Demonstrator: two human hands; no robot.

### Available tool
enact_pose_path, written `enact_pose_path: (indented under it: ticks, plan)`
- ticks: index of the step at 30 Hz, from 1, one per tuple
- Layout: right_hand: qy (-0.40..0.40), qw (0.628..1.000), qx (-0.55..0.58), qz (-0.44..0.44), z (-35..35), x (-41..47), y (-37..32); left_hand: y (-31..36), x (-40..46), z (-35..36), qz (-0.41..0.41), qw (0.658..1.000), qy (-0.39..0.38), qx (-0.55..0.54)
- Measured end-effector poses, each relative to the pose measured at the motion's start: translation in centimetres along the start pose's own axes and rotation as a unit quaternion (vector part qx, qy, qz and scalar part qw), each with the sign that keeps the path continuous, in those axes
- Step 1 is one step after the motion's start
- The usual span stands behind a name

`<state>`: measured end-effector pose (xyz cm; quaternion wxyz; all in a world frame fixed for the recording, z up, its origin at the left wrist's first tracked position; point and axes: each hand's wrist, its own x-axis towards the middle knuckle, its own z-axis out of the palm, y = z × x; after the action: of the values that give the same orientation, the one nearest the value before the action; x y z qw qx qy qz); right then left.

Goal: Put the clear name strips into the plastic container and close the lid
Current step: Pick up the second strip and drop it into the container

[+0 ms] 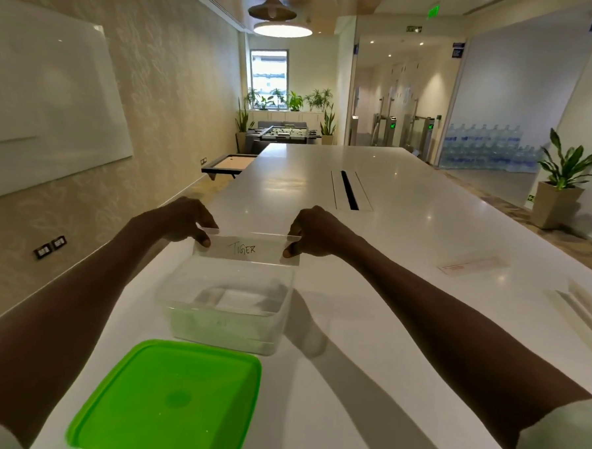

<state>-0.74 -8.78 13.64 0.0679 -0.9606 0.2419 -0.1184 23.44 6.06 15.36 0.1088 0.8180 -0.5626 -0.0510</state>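
Strip pinched between left hand, right hand, above open container.

Both arms reach forward, the left hand and right hand pinching thumb against fingers.

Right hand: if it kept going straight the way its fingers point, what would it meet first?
The right hand points leftward along the clear name strip, so it would likely meet the left hand pinching the other end; depth is hard to judge.

The clear name strip reads "TIGER" (handwritten).
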Motion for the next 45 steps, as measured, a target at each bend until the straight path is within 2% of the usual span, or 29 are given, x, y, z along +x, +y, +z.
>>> enact_pose_path:
  ticks: [5, 10, 17, 37, 45]
  plan:
    - [-0.029, 0.999, 0.011, 0.007, 2.9, 1.1, -1.8, -2.2, -0.3, 1.8, -0.006, 0.997, -0.046, 0.068]
    - [-0.074, 0.997, 0.005, 0.018, 5.0, 1.7, -2.4, -3.0, -0.4, 3.7, -0.006, 0.994, -0.044, 0.098]
    - [-0.129, 0.990, -0.044, 0.027, 6.7, 2.3, -3.2, -3.6, 0.6, 5.9, -0.011, 0.993, -0.077, 0.084]
    - [-0.176, 0.970, -0.170, -0.008, 8.6, 2.6, -5.2, -3.8, 2.2, 9.2, 0.006, 0.983, -0.133, 0.123]
    - [-0.205, 0.964, -0.167, 0.000, 8.8, 2.5, -5.5, -3.8, 2.1, 9.9, 0.003, 0.981, -0.143, 0.128]
